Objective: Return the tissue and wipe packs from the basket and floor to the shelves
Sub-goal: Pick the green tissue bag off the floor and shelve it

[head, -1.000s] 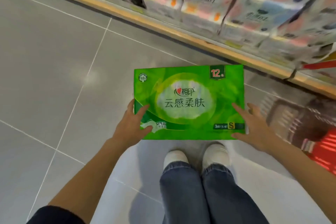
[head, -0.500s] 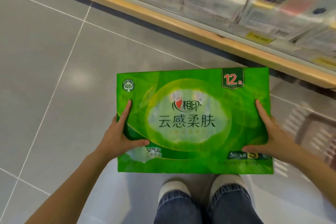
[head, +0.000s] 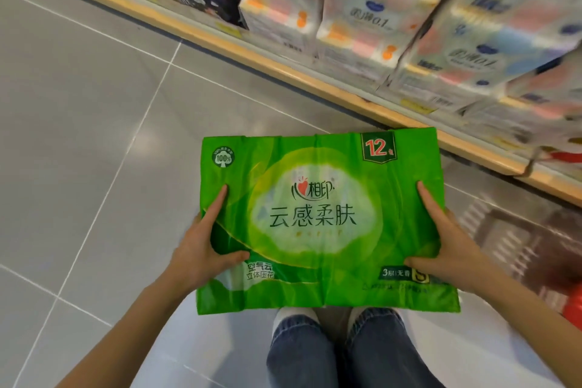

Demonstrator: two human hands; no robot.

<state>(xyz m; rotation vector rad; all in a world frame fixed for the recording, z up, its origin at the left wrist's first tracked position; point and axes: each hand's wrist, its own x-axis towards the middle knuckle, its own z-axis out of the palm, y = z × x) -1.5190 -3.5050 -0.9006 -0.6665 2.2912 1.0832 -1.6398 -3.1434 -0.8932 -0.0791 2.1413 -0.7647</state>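
Above the floor (head: 78, 123), green tissue pack (head: 321, 224), left hand (head: 204, 249), right hand (head: 447, 249) gripping its sides

Green tissue pack (head: 324, 220): big, flat, rectangular, crinkled plastic wrap. White oval w/ Chinese text in the middle, "12" badge top-right, "100%" mark top-left. It's face up, approx. level, off the floor. Left hand (head: 201, 249) grips its left edge, right hand (head: 450, 249) its right edge. Basket (head: 504, 230): on the floor to the right, dark frame, blurred. Bottom shelf (head: 315, 80): yellowish front edge, stacked w/ pastel tissue packs (head: 374, 16).
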